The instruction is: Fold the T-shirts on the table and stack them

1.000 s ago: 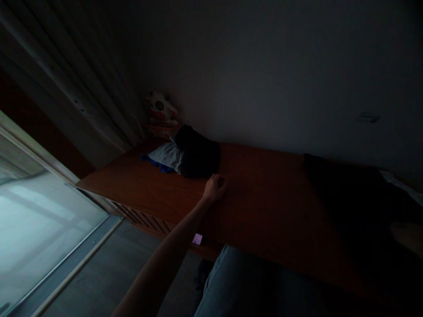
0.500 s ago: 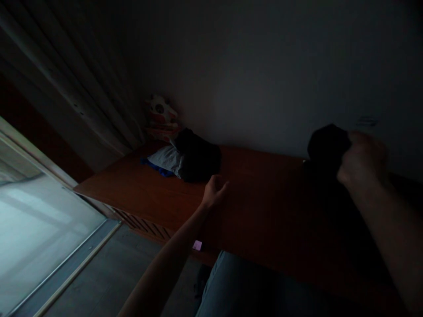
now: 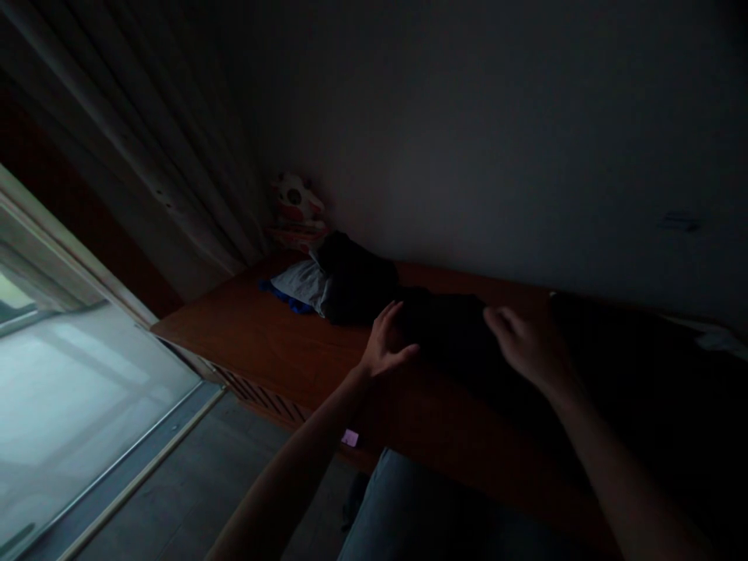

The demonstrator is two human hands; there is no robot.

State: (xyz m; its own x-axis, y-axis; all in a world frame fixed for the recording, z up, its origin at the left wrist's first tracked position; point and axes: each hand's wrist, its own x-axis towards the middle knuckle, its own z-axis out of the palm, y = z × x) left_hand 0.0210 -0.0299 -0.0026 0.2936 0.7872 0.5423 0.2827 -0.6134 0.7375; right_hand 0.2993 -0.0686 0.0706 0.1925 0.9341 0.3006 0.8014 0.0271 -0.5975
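A black garment (image 3: 447,323) lies on the wooden cabinet top (image 3: 344,358) between my two hands; its kind is lost in the dark. My left hand (image 3: 386,347) is open at its left edge, thumb apart from the fingers. On the other side, my right hand (image 3: 523,343) has its fingers curled together at the garment's edge, closed on the cloth as far as the dim light shows. Just beyond my left hand sits a dark bundle of cloth (image 3: 359,280), against a grey garment (image 3: 301,282) and a blue cloth (image 3: 298,304).
A cow-like figure (image 3: 297,199) stands in the back corner by the curtain (image 3: 157,148). More dark cloth (image 3: 631,343) covers the right side. A pinkish card-like patch (image 3: 350,438) shows at the cabinet's front edge. My knee (image 3: 389,499) is close below.
My right hand has come left and down from the raised dark cloth on the right. A black garment now lies between my hands. My left hand's fingers have spread.
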